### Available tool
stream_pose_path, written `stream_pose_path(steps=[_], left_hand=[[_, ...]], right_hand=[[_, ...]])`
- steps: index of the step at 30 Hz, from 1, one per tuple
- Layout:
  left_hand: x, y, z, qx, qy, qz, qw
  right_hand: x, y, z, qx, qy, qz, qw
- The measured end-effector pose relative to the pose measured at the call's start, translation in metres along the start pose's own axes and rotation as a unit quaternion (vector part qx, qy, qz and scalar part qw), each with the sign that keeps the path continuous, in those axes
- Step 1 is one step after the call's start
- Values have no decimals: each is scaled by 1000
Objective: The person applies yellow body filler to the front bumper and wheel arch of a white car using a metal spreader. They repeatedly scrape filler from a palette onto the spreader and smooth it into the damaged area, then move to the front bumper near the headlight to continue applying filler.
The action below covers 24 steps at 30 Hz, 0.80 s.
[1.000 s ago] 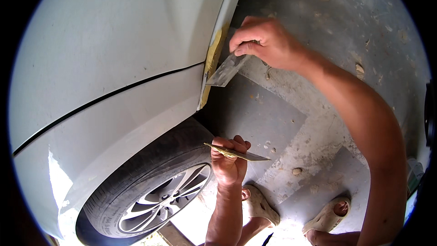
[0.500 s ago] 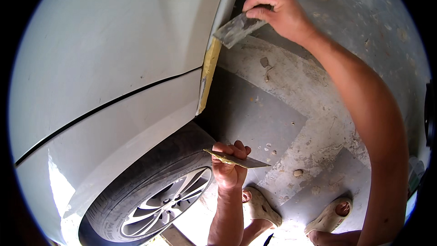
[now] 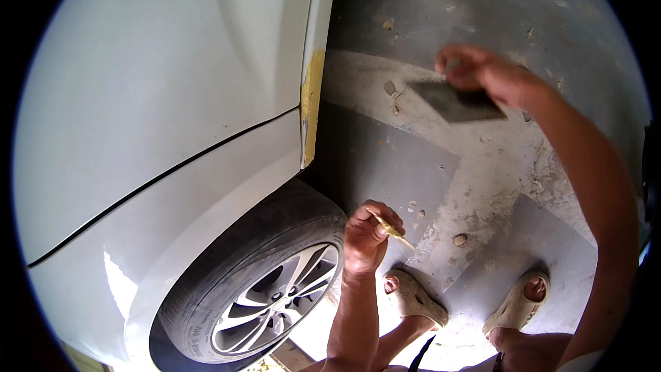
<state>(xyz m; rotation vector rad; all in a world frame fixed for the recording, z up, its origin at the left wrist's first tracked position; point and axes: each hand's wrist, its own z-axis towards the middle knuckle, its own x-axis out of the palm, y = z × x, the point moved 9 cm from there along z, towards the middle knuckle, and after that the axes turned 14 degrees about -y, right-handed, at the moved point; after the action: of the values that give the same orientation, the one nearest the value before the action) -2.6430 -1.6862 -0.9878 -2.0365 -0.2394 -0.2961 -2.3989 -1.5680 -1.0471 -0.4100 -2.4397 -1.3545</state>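
A flat putty spreader (image 3: 463, 103), smeared by motion, is in my right hand (image 3: 490, 77), off to the right of the car and apart from it. My left hand (image 3: 366, 238) is closed on a thin putty plate (image 3: 391, 226), seen nearly edge-on with yellow putty along it. That hand is beside the car's wheel. Yellow putty (image 3: 312, 107) coats the lower edge of the white car body (image 3: 172, 62), on both sides of a panel gap. Neither tool touches the putty strip.
A tyre with a silver spoked rim (image 3: 279, 303) stands below the panel. The floor (image 3: 413, 158) is grey with pale worn patches and small debris, including a stone (image 3: 460, 240). My feet in beige clogs (image 3: 418, 297) are at the lower right.
My right hand has pulled the spreader off the car edge, moving right and toward me. My left hand has shifted slightly right and up, its plate turning more edge-on. The view has shifted slightly.
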Motion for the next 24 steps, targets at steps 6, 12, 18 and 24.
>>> stream_pose_path(steps=[6, 12, 18, 24], left_hand=[[32, 11, -4, 32, -56, -10, 998], [36, -37, 0, 30, -93, -38, 994], [69, -61, -39, -30, -57, -64, 996], [145, -95, -161, -116, -22, -86, 989]], right_hand=[[79, -23, -103, 88, 242, 19, 966], [8, -16, -79, -25, -40, -299, 953], [-59, 51, -138, -100, -198, -261, 940], [-21, 135, -328, -41, -259, -46, 964]])
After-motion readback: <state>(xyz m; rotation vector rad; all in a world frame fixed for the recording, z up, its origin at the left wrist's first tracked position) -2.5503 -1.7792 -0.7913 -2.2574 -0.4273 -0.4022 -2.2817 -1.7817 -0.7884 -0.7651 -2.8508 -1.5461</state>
